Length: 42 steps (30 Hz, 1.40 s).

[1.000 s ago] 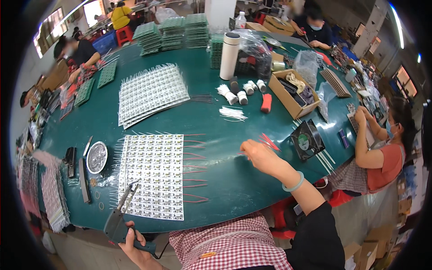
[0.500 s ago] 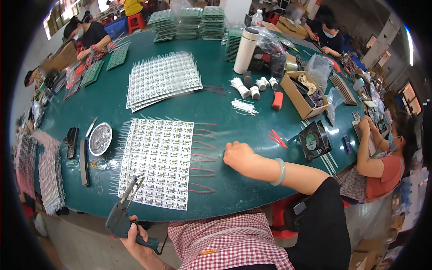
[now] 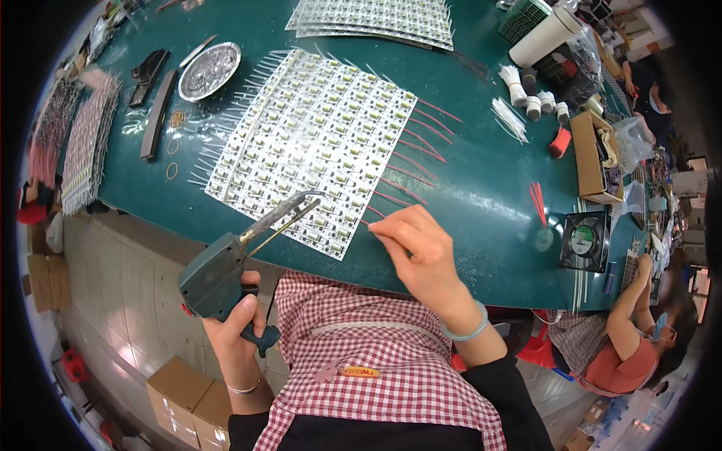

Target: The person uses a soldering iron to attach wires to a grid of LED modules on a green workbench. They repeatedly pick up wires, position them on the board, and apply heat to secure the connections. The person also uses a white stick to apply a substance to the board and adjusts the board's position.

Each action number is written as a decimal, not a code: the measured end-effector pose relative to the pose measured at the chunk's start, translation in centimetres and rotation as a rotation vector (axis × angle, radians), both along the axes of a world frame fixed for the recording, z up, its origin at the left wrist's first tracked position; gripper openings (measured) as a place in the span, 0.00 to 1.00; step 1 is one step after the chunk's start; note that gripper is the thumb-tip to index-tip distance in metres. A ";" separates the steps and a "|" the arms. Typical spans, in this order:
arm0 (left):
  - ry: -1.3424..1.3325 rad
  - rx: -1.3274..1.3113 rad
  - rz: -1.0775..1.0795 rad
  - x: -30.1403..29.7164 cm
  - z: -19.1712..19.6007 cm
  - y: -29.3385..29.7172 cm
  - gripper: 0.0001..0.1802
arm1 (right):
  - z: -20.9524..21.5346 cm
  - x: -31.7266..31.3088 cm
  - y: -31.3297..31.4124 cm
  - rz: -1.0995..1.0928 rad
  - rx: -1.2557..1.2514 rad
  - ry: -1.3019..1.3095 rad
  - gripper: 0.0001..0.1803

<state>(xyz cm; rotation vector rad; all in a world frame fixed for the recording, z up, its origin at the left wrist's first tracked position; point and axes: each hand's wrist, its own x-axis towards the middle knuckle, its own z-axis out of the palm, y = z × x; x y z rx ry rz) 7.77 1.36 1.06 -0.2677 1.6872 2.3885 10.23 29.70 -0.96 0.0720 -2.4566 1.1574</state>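
Note:
My left hand [image 3: 239,319] is wrapped round the grip of a dark green gun-shaped soldering iron [image 3: 214,276]. Its long metal tip reaches over the lower part of a white circuit-board panel [image 3: 301,139]. The panel lies tilted on the table, covered in rows of small components. Thin white wires stick out along its left side, and red wires [image 3: 410,167] along its right. Near the panel's lower right corner, my right hand [image 3: 423,252] has thumb and forefinger pinched together at the end of a red wire [image 3: 365,222]. The fingertips partly hide that wire.
A foil-like dish [image 3: 210,71] and a dark bar [image 3: 159,114] lie left of the panel. Beyond it are stacked white panels [image 3: 376,21]. To the right are loose red wires [image 3: 537,204], a small fan [image 3: 584,240] and a cardboard box [image 3: 589,158]. A co-worker [image 3: 620,346] sits at far right.
My view has swung, so the table looks turned. My right hand has gone from a loose fist over the table to a pinch at the panel's corner wire. The soldering iron stays in my left hand.

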 end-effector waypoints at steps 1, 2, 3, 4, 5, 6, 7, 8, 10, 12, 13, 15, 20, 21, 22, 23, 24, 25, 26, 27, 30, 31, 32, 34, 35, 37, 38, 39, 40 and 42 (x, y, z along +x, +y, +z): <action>0.001 -0.030 0.009 0.3 0.3 0.2 0.31 | -0.5 0.1 -0.6 -0.021 0.004 0.008 0.09; 0.001 -0.060 0.017 0.6 0.5 0.4 0.30 | -1.1 0.2 -1.2 -0.043 0.008 0.015 0.10; -0.010 -0.069 0.023 1.0 0.4 0.8 0.30 | -1.7 0.3 -1.5 -0.066 0.019 0.025 0.10; -0.021 -0.078 0.029 1.3 0.3 1.1 0.30 | -2.2 0.4 -1.7 -0.060 0.032 0.029 0.12; -0.032 -0.087 0.034 1.6 0.2 1.3 0.29 | -2.7 0.6 -2.0 -0.068 0.050 0.034 0.12; -0.047 -0.125 0.008 1.8 0.1 1.2 0.29 | -3.1 0.9 -2.2 -0.076 0.068 0.039 0.12; -0.063 -0.163 -0.019 2.1 0.0 1.0 0.29 | -3.4 1.0 -2.4 -0.085 0.086 0.045 0.13; -0.080 -0.199 -0.051 2.5 0.0 1.0 0.29 | -3.5 1.2 -2.3 -0.091 0.092 0.041 0.13; -0.094 -0.266 -0.082 3.4 -0.2 0.8 0.26 | -4.1 1.2 -2.4 -0.086 0.096 0.034 0.14; -0.045 -0.337 -0.147 4.2 -0.8 0.4 0.24 | -4.3 1.3 -2.6 -0.087 0.114 0.044 0.14; -0.017 -0.371 -0.182 4.5 -1.2 0.2 0.23 | -4.4 1.3 -2.7 -0.091 0.124 0.052 0.14; 0.013 -0.470 -0.254 5.1 -1.4 -0.1 0.21 | -4.7 1.3 -2.9 -0.102 0.134 0.058 0.14; 0.122 -0.625 -0.319 4.8 -0.7 0.9 0.14 | -4.9 1.1 -3.1 -0.107 0.162 0.081 0.15; 0.148 -0.630 -0.320 4.5 -0.4 1.3 0.13 | -4.9 1.1 -3.1 -0.109 0.164 0.081 0.15; 0.164 -0.647 -0.330 4.5 -0.5 1.4 0.13 | -5.0 1.1 -3.0 -0.110 0.166 0.082 0.15; 0.180 -0.664 -0.339 4.4 -0.6 1.3 0.12 | -5.0 1.2 -3.0 -0.111 0.173 0.081 0.15; 0.196 -0.682 -0.349 4.4 -0.7 1.3 0.11 | -5.1 1.2 -3.1 -0.113 0.180 0.081 0.15; 0.207 -0.686 -0.357 4.4 -0.7 1.4 0.11 | -5.1 1.2 -3.1 -0.114 0.187 0.081 0.15; 0.218 -0.691 -0.366 4.3 -0.6 1.4 0.12 | -5.1 1.2 -3.1 -0.113 0.191 0.078 0.15; 0.230 -0.697 -0.374 4.3 -0.6 1.4 0.12 | -5.0 1.2 -3.1 -0.113 0.194 0.076 0.16; 0.317 -0.734 -0.419 4.4 -1.3 1.0 0.12 | -4.9 1.2 -3.1 -0.113 0.198 0.073 0.16; 0.339 -0.743 -0.426 4.4 -1.4 1.0 0.12 | -4.9 1.2 -3.1 -0.112 0.198 0.072 0.17; 0.351 -0.748 -0.422 4.3 -1.4 1.2 0.12 | -4.8 1.3 -3.1 -0.111 0.203 0.068 0.17; 0.364 -0.755 -0.423 4.4 -1.5 1.2 0.12 | -4.8 1.3 -3.1 -0.110 0.211 0.059 0.17; 0.365 -0.756 -0.428 4.4 -1.7 1.1 0.12 | -4.8 1.3 -3.1 -0.111 0.214 0.058 0.17; 0.365 -0.758 -0.432 4.4 -1.7 1.1 0.12 | -4.9 1.3 -3.1 -0.112 0.221 0.057 0.18; 0.362 -0.758 -0.433 4.4 -1.7 1.2 0.12 | -4.9 1.4 -3.1 -0.111 0.222 0.056 0.18; 0.361 -0.759 -0.432 4.3 -1.6 1.2 0.11 | -4.9 1.4 -3.1 -0.111 0.223 0.056 0.18; 0.358 -0.746 -0.418 4.4 -1.8 1.1 0.11 | -4.9 1.4 -3.1 -0.110 0.224 0.057 0.18; 0.329 -0.728 -0.391 4.9 -2.5 0.5 0.12 | -4.8 1.4 -3.1 -0.109 0.227 0.054 0.18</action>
